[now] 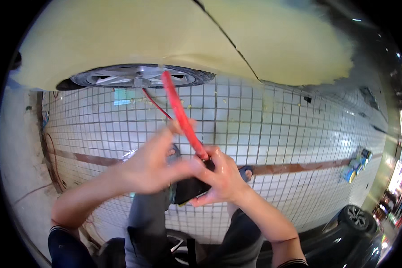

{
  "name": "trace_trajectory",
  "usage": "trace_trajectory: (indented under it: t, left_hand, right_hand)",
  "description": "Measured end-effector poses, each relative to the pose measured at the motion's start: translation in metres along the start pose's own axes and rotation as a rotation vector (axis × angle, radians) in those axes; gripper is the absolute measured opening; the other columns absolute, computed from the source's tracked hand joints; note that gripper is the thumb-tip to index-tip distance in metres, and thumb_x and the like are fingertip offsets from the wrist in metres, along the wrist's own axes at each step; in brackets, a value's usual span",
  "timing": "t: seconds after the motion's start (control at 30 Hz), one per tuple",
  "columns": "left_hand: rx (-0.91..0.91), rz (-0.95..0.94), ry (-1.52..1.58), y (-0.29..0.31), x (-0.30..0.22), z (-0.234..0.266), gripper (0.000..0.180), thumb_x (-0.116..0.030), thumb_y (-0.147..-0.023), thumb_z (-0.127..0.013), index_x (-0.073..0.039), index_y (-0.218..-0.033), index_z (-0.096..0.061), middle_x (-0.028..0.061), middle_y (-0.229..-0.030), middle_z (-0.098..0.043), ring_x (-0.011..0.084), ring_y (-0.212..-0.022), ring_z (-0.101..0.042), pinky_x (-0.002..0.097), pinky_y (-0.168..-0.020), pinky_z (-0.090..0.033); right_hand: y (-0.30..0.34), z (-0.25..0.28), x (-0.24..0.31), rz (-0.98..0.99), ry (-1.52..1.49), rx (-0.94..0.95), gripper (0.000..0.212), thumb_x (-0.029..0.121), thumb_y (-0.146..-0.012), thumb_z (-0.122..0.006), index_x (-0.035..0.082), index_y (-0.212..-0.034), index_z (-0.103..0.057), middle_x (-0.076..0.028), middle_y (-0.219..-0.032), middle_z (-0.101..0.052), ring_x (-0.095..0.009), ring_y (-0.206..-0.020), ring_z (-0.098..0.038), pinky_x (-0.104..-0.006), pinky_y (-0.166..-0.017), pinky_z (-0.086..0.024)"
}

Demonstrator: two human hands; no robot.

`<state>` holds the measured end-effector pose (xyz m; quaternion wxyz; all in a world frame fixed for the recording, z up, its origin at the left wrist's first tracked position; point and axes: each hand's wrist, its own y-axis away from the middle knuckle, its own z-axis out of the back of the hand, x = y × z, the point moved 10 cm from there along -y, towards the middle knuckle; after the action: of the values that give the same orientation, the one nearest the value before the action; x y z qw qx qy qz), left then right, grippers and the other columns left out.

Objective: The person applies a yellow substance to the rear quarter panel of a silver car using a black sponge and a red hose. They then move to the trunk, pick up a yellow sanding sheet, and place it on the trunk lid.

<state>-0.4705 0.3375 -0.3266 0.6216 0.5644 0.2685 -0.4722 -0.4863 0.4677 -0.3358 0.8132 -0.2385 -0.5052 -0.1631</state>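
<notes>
My right hand [225, 178] is closed around a dark, glossy block-like object [190, 190], held low between my knees. A long, slightly bent red strip or hose [181, 114] rises from the fingers of that hand toward the car wheel; whether it is joined to the dark object I cannot tell. My left hand [149, 161], smeared by motion, is beside the strip with thumb and fingers spread. Its fingertips pass behind the strip and its thumb reaches toward the dark object. Ahead is a pale yellow car body panel [120, 35] with a dark seam.
A silver-spoked wheel [140, 78] sits under the panel. A thin red hose [156, 103] and a light green sheet [122, 97] lie on the white tiled floor [236, 129]. Several cans [357, 166] stand at right. A dark car [344, 241] is behind, lower right.
</notes>
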Motion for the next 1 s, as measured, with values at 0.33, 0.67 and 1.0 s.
trace_trajectory:
  t: [0.33, 0.67, 1.0]
  left_hand:
    - [-0.204, -0.333, 0.295, -0.098, 0.051, -0.084, 0.033, -0.001, -0.086, -0.062, 0.001, -0.114, -0.044, 0.0168, -0.099, -0.065, 0.0380, -0.077, -0.063, 0.0443, -0.070, -0.052]
    - [0.100, -0.150, -0.183, -0.090, 0.108, -0.147, 0.040, -0.015, -0.092, -0.061, 0.007, -0.119, -0.040, 0.0172, -0.065, -0.062, 0.0408, -0.059, -0.066, 0.0495, -0.055, -0.053]
    - [-0.269, -0.628, -0.259, -0.046, 0.033, -0.168, 0.028, -0.011, -0.086, -0.067, -0.003, -0.105, -0.048, 0.0096, -0.060, -0.060, 0.0306, -0.044, -0.062, 0.0418, -0.039, -0.048]
  right_hand:
    - [0.051, 0.114, -0.103, 0.420, 0.783, 0.046, 0.071, 0.039, -0.073, -0.087, 0.006, -0.131, -0.064, -0.026, -0.134, -0.061, -0.040, -0.109, -0.062, -0.0470, -0.089, -0.056]
    - [-0.015, 0.155, -0.088, 0.867, 1.578, -0.202, 0.045, 0.029, -0.082, -0.083, 0.015, -0.124, -0.077, -0.012, -0.139, -0.068, -0.031, -0.119, -0.054, -0.0376, -0.098, -0.050]
    - [-0.049, 0.108, -0.066, 0.956, 1.507, -0.181, 0.053, 0.020, -0.072, -0.086, 0.022, -0.124, -0.078, -0.008, -0.140, -0.067, -0.027, -0.111, -0.060, -0.0371, -0.101, -0.044]
